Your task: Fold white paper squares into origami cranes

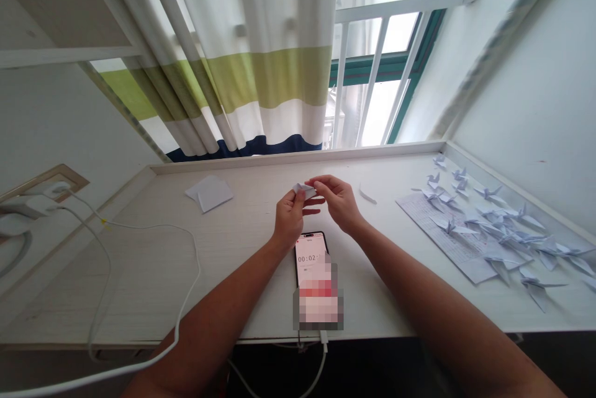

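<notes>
white desk (pixel 153 199) under everything. on its right side, a lined sheet (pixel 459 255) with folded paper birds (pixel 451 227) spread on and around it, well apart from both hands. phone (pixel 311 249) lies just on the near side of the hands, screen up, plugged in. right hand (pixel 342 202): thumb and index pinched narrow on one end, other fingers straight and loose behind. left hand (pixel 291 215): thumb on the near face, fingers behind, main grip. paper squares (pixel 214 194) sit flat to the left, loose curved strip (pixel 367 194) to the right, neither touched. smallest and key: folded paper (pixel 305 189), up between the hands, past the phone's top edge. long axis roughly left-right, dipping a bit rightward. left has its body, right only its right end. fold detail too small to tell.
</notes>
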A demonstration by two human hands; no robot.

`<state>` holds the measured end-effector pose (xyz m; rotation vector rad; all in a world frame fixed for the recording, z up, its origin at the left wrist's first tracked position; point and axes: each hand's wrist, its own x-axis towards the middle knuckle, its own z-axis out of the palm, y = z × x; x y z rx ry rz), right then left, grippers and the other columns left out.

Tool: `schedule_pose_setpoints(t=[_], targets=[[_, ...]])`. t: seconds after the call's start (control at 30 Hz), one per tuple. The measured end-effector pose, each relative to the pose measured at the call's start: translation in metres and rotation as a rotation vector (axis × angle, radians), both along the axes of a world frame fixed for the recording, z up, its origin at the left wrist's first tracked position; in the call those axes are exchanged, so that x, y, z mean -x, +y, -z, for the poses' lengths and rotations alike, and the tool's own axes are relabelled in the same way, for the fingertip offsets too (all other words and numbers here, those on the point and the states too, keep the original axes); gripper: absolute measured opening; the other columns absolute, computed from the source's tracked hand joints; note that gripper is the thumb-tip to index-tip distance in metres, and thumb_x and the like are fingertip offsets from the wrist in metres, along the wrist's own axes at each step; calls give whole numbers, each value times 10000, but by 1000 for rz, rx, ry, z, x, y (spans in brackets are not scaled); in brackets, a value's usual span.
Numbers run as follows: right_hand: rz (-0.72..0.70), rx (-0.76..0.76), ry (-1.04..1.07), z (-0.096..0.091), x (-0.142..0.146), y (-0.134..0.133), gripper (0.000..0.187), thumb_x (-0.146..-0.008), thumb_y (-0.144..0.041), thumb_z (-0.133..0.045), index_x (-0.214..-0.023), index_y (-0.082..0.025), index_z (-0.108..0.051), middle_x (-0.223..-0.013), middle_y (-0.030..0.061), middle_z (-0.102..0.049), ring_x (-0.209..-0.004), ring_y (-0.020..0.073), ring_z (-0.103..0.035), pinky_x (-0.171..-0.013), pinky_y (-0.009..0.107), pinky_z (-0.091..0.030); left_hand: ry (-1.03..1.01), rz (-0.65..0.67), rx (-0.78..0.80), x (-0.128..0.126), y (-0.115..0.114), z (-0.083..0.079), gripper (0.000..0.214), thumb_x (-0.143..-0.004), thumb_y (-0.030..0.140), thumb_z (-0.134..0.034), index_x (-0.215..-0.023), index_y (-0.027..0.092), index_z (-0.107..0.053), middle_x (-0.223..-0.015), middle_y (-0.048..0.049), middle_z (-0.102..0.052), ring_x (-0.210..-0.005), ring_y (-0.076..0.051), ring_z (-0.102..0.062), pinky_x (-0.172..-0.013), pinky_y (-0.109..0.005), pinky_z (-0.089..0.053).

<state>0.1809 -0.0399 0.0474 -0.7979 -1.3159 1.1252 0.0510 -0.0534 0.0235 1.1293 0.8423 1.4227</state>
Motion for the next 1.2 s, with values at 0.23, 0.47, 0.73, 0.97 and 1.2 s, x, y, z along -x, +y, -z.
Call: schedule_pose_setpoints(t=[0.23, 0.47, 0.73, 0.97, 1.2], targets=[[-30, 110, 21, 7, 4, 3, 384, -727, -524, -809, -856, -165, -763, -832, 59, -761, -801, 225, -716, -797, 418, -629, 51, -19, -56, -3, -1, 5, 512, -899, 606, -600, -1086, 136, -678, -1005, -117, -745, -911, -253, -752, -656, -320, -632], [115, 155, 36, 13, 16, -6, 393, -715, -538, -806, -847, -177, -724, -755, 49, -727, -728, 249, -728, -522, 348, -621, 91, -26, -73, -6, -2, 10, 510, -934, 598, -547, -1093, 130, -673, -1032, -131, -747, -940, -248, -737, -662, -318, -640], [-39, 144, 94, 2, 5, 0, 312, -740, -463, -816, -765, -164, -732, -718, 17, -701, -684, 155, -658, -687, 324, -605, 211, -20, -170, 0, 0, 8, 478, -960, 574, -514, -1110, 147, -669, -933, -93, -741, -846, -219, -749, -609, -296, -633], [95, -3, -57, 9, 9, 0, 274, -783, -442, -775, -768, -173, -722, -746, 39, -707, -712, 177, -663, -667, 318, -559, 317, -65, -207, 2, -1, 8, 480, -971, 569, -496, -1123, 151, -677, -956, -107, -749, -850, -213, -740, -629, -301, -632], [15, 122, 59, 9, 9, -1, 339, -758, -507, -782, -760, -177, -705, -728, 23, -671, -703, 171, -633, -662, 324, -571, 252, -9, -143, 1, 0, 9, 493, -963, 576, -509, -1152, 147, -661, -993, -109, -754, -844, -214, -749, -615, -299, -623]])
